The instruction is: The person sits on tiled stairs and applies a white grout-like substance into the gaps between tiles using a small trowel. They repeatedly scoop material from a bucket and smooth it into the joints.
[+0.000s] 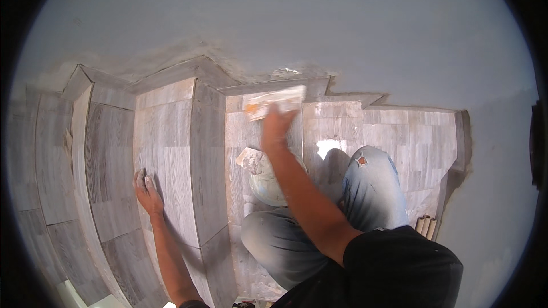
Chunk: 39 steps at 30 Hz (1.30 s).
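My right hand is closed on a wide flat spreader, smeared with white paste and showing a patch of orange. Motion blurs its edges. It is held close to the wood-look skirting tiles at the foot of the wall, and a fresh white smear marks the wall just above. My left hand lies with fingers stretched out on a wood-look tiled step and holds nothing. Below my right forearm stands a round pale bucket, partly hidden by the arm. A paste-caked flat piece rests at its rim.
Grey plastered wall spans the far side, with a stepped skirting edge. More tiled steps lie to the left. My bent, jeans-covered knees flank the bucket. Several brown tubes stand by the wall at right.
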Each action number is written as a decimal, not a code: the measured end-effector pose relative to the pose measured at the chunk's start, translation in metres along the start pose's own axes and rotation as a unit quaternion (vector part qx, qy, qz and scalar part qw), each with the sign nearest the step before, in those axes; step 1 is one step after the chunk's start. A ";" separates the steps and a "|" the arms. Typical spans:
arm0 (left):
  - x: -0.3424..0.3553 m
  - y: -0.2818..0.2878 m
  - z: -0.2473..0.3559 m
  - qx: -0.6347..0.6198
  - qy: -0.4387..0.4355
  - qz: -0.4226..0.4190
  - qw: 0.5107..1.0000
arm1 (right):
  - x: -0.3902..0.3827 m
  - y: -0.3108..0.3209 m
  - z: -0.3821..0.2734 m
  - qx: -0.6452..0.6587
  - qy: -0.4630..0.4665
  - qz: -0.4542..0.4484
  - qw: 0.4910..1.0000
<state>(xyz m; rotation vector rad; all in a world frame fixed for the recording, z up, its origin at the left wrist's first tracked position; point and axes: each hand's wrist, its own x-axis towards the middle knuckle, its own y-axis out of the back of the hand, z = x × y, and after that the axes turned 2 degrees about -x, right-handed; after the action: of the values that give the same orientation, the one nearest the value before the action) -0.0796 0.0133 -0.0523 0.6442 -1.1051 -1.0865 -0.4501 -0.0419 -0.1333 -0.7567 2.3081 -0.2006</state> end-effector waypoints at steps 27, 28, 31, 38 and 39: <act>-0.002 0.001 -0.019 0.014 -0.004 -0.013 1.000 | -0.042 0.002 -0.043 0.026 0.061 -0.122 0.990; -0.002 -0.001 -0.019 0.013 -0.007 -0.013 1.000 | -0.035 0.020 -0.037 0.045 0.031 -0.129 0.990; -0.003 0.005 -0.021 0.014 -0.006 -0.010 1.000 | -0.009 0.084 -0.048 0.138 0.000 -0.077 0.987; -0.003 0.003 -0.009 0.014 -0.017 0.029 0.999 | 0.027 0.162 -0.137 0.122 0.164 0.038 0.978; -0.003 0.004 -0.005 0.013 -0.008 0.035 0.999 | 0.025 0.161 -0.144 0.129 0.171 0.034 0.976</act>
<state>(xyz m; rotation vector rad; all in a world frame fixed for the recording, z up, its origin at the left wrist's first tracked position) -0.0734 0.0175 -0.0516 0.6135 -1.1487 -1.0205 -0.6343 0.0662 -0.0941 -0.5421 2.5562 -0.6284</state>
